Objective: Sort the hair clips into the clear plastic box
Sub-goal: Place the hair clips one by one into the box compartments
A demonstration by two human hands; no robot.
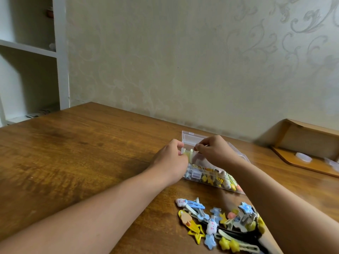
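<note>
A clear plastic box (194,174) lies on the wooden table with its lid (190,138) raised at the far end. Several small yellow, blue and orange clips sit inside it. My left hand (169,160) pinches the lid's left corner. My right hand (214,150) pinches something small at the lid's front edge; what it holds is too small to tell. A loose pile of hair clips (220,222) in blue, yellow and white lies on the table in front of the box, partly under my right forearm.
The wooden table (82,153) runs to a papered wall. A wooden tray-like stand (302,143) with small clear pieces sits at the right. White shelves (29,52) stand at the back left.
</note>
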